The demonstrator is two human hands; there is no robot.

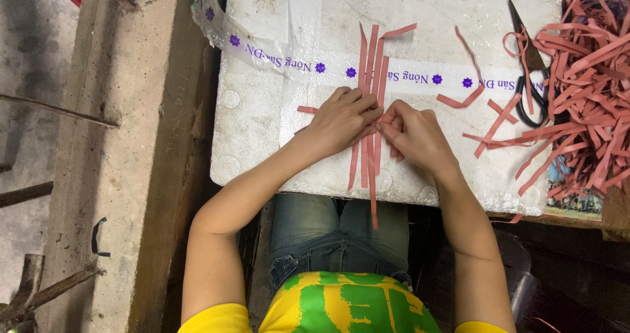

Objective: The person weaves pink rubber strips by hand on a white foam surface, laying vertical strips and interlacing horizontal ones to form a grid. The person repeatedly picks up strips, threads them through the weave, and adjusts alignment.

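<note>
Several long pink paper strips (369,64) lie side by side on a white foam board (262,116), running from its far part past its near edge. My left hand (340,120) presses on the strips at their middle, fingers curled over them. My right hand (415,135) meets it from the right, pinching a short pink strip across the bundle. Both hands touch at the fingertips. The crossing of the strips is hidden under my fingers.
Black-handled scissors (530,77) lie at the board's right. A heap of loose pink strips (590,90) fills the right edge. A band of printed tape (289,61) crosses the board. A concrete ledge (125,143) runs along the left.
</note>
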